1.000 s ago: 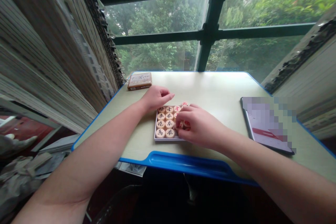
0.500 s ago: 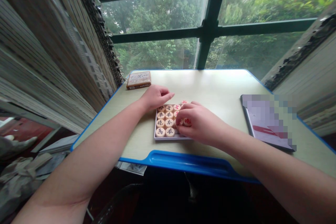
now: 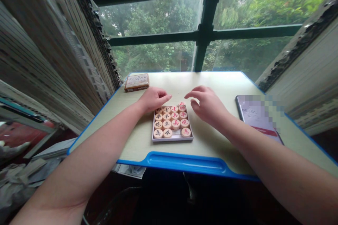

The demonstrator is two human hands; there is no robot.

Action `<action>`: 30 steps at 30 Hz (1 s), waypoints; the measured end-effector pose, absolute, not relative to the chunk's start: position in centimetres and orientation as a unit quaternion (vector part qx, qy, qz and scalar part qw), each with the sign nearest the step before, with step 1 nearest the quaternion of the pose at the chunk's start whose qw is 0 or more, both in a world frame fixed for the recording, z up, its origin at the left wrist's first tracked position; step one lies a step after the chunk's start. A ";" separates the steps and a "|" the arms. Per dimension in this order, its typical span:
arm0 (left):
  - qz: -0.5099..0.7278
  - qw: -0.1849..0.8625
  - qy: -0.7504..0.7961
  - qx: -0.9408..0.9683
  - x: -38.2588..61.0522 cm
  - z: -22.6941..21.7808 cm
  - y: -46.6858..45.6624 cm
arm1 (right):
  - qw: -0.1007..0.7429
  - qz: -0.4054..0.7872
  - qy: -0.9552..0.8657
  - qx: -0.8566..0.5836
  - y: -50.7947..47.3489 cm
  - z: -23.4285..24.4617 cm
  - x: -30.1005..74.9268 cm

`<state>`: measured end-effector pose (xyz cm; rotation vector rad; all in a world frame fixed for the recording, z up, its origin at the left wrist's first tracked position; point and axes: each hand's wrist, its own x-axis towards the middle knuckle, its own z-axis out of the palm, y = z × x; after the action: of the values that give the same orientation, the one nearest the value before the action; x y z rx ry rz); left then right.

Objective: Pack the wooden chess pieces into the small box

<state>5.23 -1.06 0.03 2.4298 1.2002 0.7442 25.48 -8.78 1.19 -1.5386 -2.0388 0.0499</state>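
Many xiangqi pieces (image 3: 167, 124) on a blue-edged desk (image 3: 213, 84); green-framed window (image 3: 204, 31) beyond.

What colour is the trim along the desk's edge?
The desk's edge trim is bright blue, seen best in the head view.
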 end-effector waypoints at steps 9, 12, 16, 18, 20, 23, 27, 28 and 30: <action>0.217 0.292 0.425 0.829 5.1 0.3 -1.1 | 0.165 0.045 -0.825 -0.538 -7.5 -0.5 26.2; 0.204 0.379 0.421 0.798 4.9 0.4 -0.7 | 0.169 0.038 -0.817 -0.550 -7.4 -0.3 26.3; 0.236 0.437 0.427 0.755 4.4 0.5 0.1 | 0.166 0.033 -0.798 -0.578 -7.5 0.2 26.5; 0.243 0.454 0.428 0.743 4.0 0.6 0.3 | 0.166 0.035 -0.795 -0.583 -7.5 0.4 26.5; 0.206 0.490 0.412 0.740 3.5 1.1 0.2 | 0.166 0.033 -0.804 -0.569 -7.6 0.5 26.5; 0.117 0.539 0.380 0.742 2.4 2.0 -0.3 | 0.143 0.034 -0.820 -0.553 -7.6 0.5 26.6; 0.093 0.566 0.383 0.723 1.2 2.9 -0.2 | 0.155 0.041 -0.774 -0.612 -7.5 0.8 26.9; 0.124 0.551 0.396 0.724 1.0 3.0 0.1 | 0.179 0.052 -0.755 -0.629 -7.4 0.9 27.0; 0.254 0.485 0.441 0.711 0.6 3.0 1.0 | 0.256 0.109 -0.710 -0.647 -7.3 1.2 27.1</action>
<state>0.63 1.01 3.03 1.7321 1.0737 0.6183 27.13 -7.32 1.17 -1.7566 -1.9264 0.2949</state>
